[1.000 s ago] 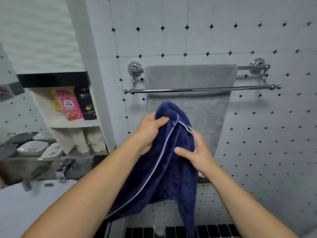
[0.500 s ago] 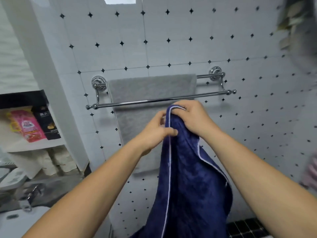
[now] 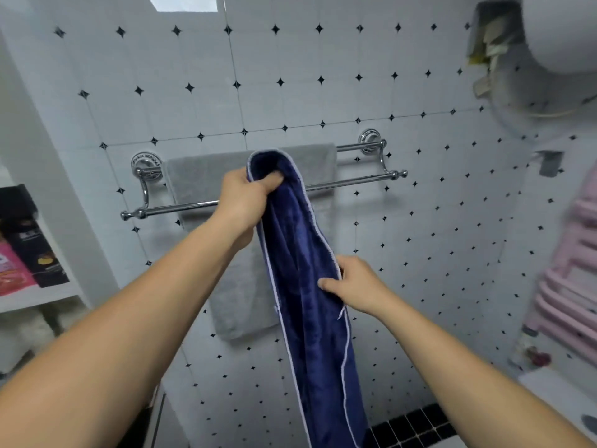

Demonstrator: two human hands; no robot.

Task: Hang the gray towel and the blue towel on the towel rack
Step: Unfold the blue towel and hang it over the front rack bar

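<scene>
**Operator:** Report the location of the first towel.

**Inspector:** The plain gray terry towel [image 3: 200, 179] is draped over the far bar of the chrome double-bar towel rack [image 3: 181, 207], which is fixed to the white tiled wall [image 3: 290, 101]. It hangs flat behind the near bar, toward the left end of the rack.

**Operator:** And the second towel?

**Inspector:** The dark blue terry towel [image 3: 303, 270], edged with pale piping, is held in front of the rack, bunched into a long strip. Its top fold sits level with the far bar, in front of the gray cloth. The strip runs down past the lower frame edge. Contact with either bar cannot be determined.

**Operator:** State of the left hand?

**Inspector:** The left hand [image 3: 245, 202] grips the top fold, with its fingers curled tight round the cloth, in front of the near bar.

**Operator:** State of the right hand?

**Inspector:** The right hand [image 3: 358, 286] is lower and nearer. It pinches the right edge of the strip, with the thumb on the front face and the fingers wrapped behind.

**Operator:** Surroundings?

**Inspector:** At far left, a white shelf [image 3: 38, 297] carries a black packet [image 3: 29, 240] and a pink packet [image 3: 13, 273]. At right stands a pink slatted rack [image 3: 575, 286], blurred.
</scene>
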